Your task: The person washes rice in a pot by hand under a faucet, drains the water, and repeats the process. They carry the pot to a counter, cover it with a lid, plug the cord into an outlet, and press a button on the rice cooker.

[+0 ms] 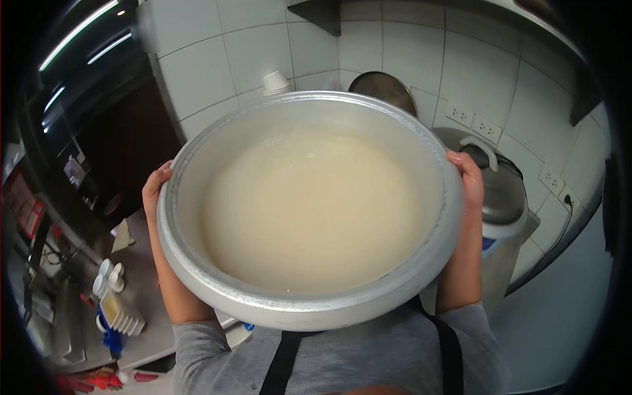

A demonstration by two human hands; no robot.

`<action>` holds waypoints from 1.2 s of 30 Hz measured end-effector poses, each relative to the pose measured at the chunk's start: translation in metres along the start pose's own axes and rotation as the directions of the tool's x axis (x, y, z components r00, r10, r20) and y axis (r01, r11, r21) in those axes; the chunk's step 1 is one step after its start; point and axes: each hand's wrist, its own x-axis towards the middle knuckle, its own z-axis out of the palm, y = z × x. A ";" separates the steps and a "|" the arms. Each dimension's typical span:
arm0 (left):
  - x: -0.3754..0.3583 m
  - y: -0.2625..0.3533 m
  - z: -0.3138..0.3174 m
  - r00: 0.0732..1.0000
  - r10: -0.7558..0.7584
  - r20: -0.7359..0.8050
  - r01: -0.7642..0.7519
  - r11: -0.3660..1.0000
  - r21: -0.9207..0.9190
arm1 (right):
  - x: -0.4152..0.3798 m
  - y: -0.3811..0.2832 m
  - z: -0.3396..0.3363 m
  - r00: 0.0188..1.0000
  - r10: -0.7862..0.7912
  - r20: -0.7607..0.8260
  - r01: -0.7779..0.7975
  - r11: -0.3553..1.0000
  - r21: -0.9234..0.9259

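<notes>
Pot [309,210] between left hand [155,187], right hand [469,178].

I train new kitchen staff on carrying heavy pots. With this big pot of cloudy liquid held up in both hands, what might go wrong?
1. The metal pot is held only at its rim by the left hand and right hand; a slip could tip it.
2. The cloudy liquid could slosh over the rim onto the grey shirt.
3. The wide pot blocks the view below, so it may bump the rice cooker close by.
</notes>
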 end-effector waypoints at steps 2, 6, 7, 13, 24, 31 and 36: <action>0.051 -0.012 -0.008 1.000 -0.018 0.021 0.018 1.000 -0.021 | 0.032 -0.008 -0.011 0.999 -0.048 -0.015 0.048 0.998 -0.037; 0.168 -0.050 -0.041 0.998 -0.055 -0.006 0.054 0.990 -0.132 | 0.077 -0.014 -0.025 0.963 -0.173 -0.206 0.147 0.980 -0.135; 0.194 -0.059 -0.043 0.996 -0.075 0.050 0.081 0.988 -0.135 | 0.086 -0.015 -0.032 0.942 -0.215 -0.256 0.178 0.971 -0.161; 0.334 -0.120 -0.058 0.971 -0.179 0.157 0.197 0.974 -0.109 | 0.134 -0.004 -0.042 0.811 -0.352 -0.467 0.225 0.925 -0.307; 0.479 -0.203 -0.074 0.882 -0.300 0.364 0.303 0.952 0.050 | 0.232 0.008 -0.065 0.621 -0.414 -0.666 0.105 0.885 -0.453; 0.550 -0.254 -0.077 0.919 -0.319 0.231 0.314 0.948 0.058 | 0.275 0.002 -0.093 0.549 -0.410 -0.728 -0.013 0.867 -0.498; 0.587 -0.284 -0.079 0.908 -0.360 0.213 0.332 0.930 0.157 | 0.296 0.013 -0.103 0.439 -0.427 -0.791 -0.054 0.866 -0.497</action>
